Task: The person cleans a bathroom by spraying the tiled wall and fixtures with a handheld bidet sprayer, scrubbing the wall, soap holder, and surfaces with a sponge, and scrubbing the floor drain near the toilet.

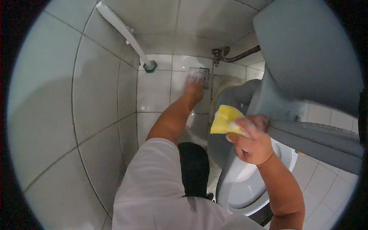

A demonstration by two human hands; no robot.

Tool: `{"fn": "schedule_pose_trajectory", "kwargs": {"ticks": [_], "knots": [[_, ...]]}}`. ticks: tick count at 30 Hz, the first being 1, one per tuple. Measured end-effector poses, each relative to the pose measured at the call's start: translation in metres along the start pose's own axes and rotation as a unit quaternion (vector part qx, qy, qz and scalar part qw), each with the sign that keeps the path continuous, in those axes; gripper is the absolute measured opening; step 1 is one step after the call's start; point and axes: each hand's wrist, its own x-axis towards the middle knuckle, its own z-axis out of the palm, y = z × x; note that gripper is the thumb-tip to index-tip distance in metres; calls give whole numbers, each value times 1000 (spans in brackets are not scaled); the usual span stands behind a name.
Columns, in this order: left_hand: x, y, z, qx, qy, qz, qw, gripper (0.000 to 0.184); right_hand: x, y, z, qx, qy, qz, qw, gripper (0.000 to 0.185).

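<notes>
A soapy yellow sponge (225,119) is pinched in my right hand (253,140), above the near side of the toilet bowl (247,191). White suds cover the fingers and thumb of that hand. My left hand (194,87) reaches down to the tiled floor, at the square floor drain (206,76). Foam and blur cover its fingertips, so whether they hold anything cannot be made out.
A white pipe (124,32) slants down the left tiled wall into a green floor collar (150,66). A valve with a flexible hose (239,56) sits on the back wall. The grey toilet lid (306,50) and seat (318,142) stand at right.
</notes>
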Motion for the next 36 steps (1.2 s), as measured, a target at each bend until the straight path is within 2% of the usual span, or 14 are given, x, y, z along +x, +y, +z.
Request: {"fn": "schedule_pose_trajectory", "kwargs": {"ticks": [2, 9, 10, 11, 12, 14, 15, 17, 21, 24, 27, 29, 33, 36], "knots": [[-14, -12, -45, 7, -50, 91, 995, 47, 1, -1, 3, 34, 14, 13, 999, 27], [32, -6, 47, 11, -36, 66, 997, 49, -2, 1, -2, 24, -32, -2, 999, 33], [44, 3, 82, 108, -14, 32, 994, 49, -1, 0, 0, 23, -9, -1, 1000, 29], [42, 6, 81, 202, 8, -1, 979, 49, -1, 0, 1, 22, 13, 0, 1000, 26], [41, 7, 81, 203, 8, -2, 979, 49, -1, 0, 1, 22, 14, -1, 1000, 26], [9, 4, 21, 98, 1, 18, 995, 41, -1, 0, 1, 26, 6, 0, 1000, 26], [8, 3, 19, 99, 0, 19, 995, 41, -3, 1, 0, 27, 7, 1, 1000, 26], [7, 3, 21, -53, 6, 44, 998, 31, -5, 1, -1, 22, -1, 12, 1000, 26], [34, 4, 37, -5, 21, 104, 994, 23, -7, 3, 0, 37, -15, 8, 999, 32], [34, 0, 17, -97, 23, 53, 994, 24, -4, 2, -3, 30, -26, 6, 999, 33], [56, -6, 27, -189, -35, 8, 981, 25, -3, 2, -2, 14, -36, 4, 999, 34], [59, -15, 24, -293, -17, -7, 956, 25, 0, -1, 0, 7, 7, 4, 1000, 25], [82, -13, 57, -260, -20, 8, 965, 25, 1, 0, 0, 5, -8, 5, 1000, 23], [73, -12, 42, -293, -61, -29, 954, 28, -2, 1, -1, 18, -27, -1, 999, 34]]}}
